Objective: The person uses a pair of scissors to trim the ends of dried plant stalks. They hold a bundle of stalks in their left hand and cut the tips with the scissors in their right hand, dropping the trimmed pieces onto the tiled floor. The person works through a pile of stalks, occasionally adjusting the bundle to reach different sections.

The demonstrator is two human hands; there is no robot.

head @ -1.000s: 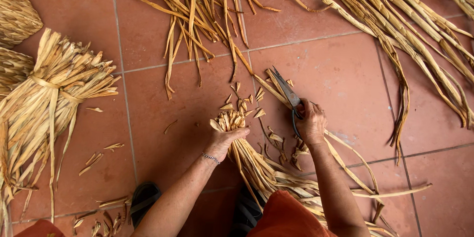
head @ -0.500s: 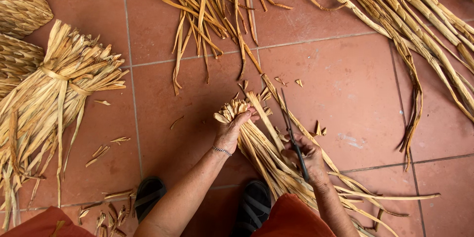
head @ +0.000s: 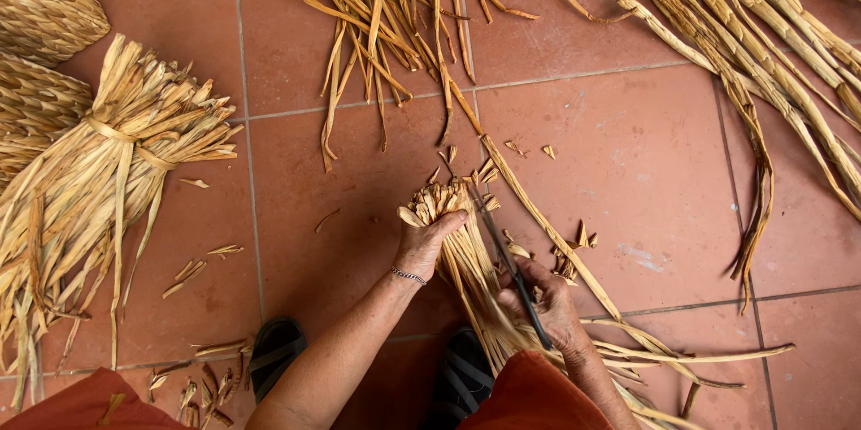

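My left hand (head: 424, 246) grips a bundle of dried straw-coloured leaf strips (head: 457, 242) near its cut ends, which stick up past my fingers. A thin bracelet sits on that wrist. My right hand (head: 545, 304) holds dark scissors (head: 507, 264), the blades pointing up along the right side of the bundle, close to its ends. The bundle's long strips run down and to the right between my knees. Small cut bits (head: 565, 260) lie on the red tiled floor (head: 628, 170) beside the scissors.
A tied sheaf of dried leaves (head: 99, 188) lies at the left, woven straw pieces (head: 40, 0) above it. Loose long strips (head: 395, 26) spread at the top, another long bunch (head: 771, 71) at the right. My dark sandals (head: 278, 349) and orange clothing (head: 529, 394) show at the bottom.
My right hand has come down from beside the bundle's top to lower right of it, and the scissors now lie along the bundle. More cut bits lie on the tiles.
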